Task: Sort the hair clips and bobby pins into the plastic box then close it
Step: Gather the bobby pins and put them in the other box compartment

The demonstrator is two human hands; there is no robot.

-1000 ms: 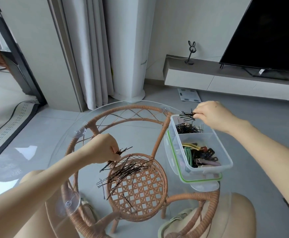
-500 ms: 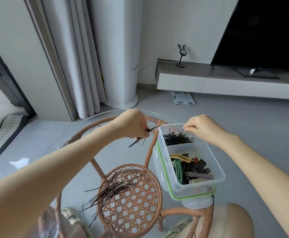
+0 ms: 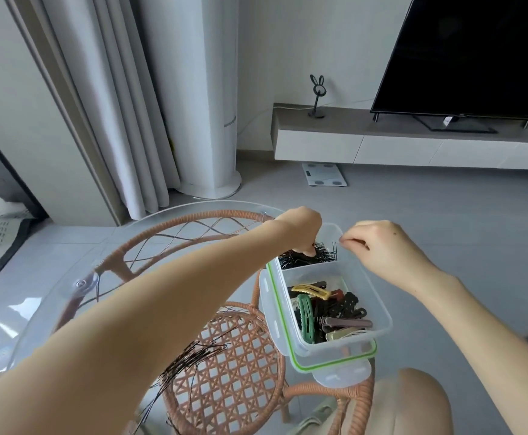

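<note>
Glass table: plastic box long axis near-far.

The left arm is reaching forward and across the body, bare along its whole length, its wrist bending so that the left hand is pointing its curled fingers straight down (the back of the hand is hiding what, if anything, they are gripping). Just to its right, the right hand is hovering palm-down, its forearm coming in from the right, thumb and forefinger tips meeting toward the left hand; whether they are pinching anything cannot be told.
</note>
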